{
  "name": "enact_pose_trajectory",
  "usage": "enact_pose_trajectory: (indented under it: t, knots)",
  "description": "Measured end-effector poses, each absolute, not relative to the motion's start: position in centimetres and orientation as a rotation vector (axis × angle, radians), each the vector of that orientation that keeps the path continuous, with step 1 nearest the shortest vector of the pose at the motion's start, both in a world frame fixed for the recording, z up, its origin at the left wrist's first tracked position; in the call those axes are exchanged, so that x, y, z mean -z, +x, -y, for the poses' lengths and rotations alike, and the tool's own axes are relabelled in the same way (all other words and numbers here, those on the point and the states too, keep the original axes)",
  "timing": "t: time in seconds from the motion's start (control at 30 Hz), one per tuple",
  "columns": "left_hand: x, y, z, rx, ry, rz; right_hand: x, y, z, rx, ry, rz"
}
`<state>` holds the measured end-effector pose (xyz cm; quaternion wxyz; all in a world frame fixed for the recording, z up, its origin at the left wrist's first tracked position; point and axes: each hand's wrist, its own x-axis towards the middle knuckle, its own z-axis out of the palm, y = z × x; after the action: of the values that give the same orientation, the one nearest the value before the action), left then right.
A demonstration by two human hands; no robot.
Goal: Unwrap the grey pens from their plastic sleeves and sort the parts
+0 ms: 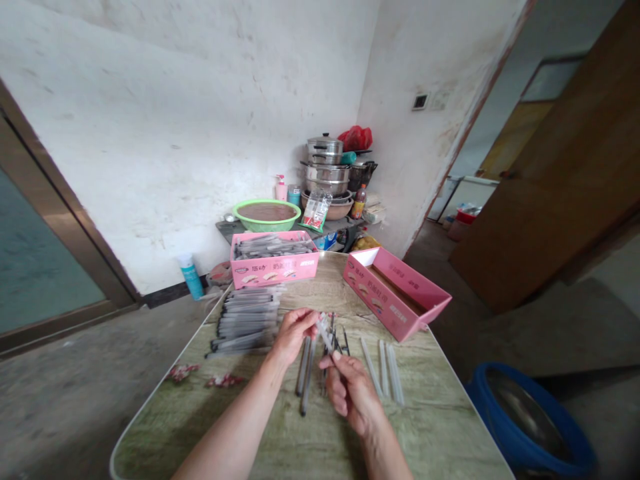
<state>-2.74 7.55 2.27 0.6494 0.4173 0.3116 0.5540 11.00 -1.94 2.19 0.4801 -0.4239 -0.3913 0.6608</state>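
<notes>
Over the middle of the table, my left hand (294, 335) pinches the upper end of a clear pen barrel (326, 335). My right hand (351, 389) grips its lower end, fingers curled. Beneath and between the hands lie small black pen parts (345, 341), partly hidden. Two grey pens with dark ends (307, 380) rest beside my right hand. To the right, several clear empty tubes (390, 370) lie side by side. A wide row of grey translucent pens (247, 320) covers the table left of my left hand.
A pink box (275, 270) full of pens stands at the table's back left. Another pink box (390, 293), with its inside bare where visible, sits at the back right. Beyond are a green basin (267, 223) and stacked pots (326, 170). A blue tub (530, 420) stands right of the table.
</notes>
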Motion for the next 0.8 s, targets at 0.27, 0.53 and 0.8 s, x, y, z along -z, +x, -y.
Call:
enact_pose_trajectory:
  t: [0.27, 0.53, 0.8]
  knots:
    - [-1.8, -1.9, -7.3, -1.305, 0.858, -0.808, -2.2, 11.7, 2.3, -0.379, -1.442, 1.71]
    - [-2.2, -2.6, -7.4, -1.257, 0.921, -0.709, -3.0, 11.2, 2.2, -1.266, -1.215, 1.219]
    - [-1.9, -2.5, -7.7, -1.27, 0.869, -0.795, -1.9, 10.9, 3.5, -1.067, -1.243, 1.295]
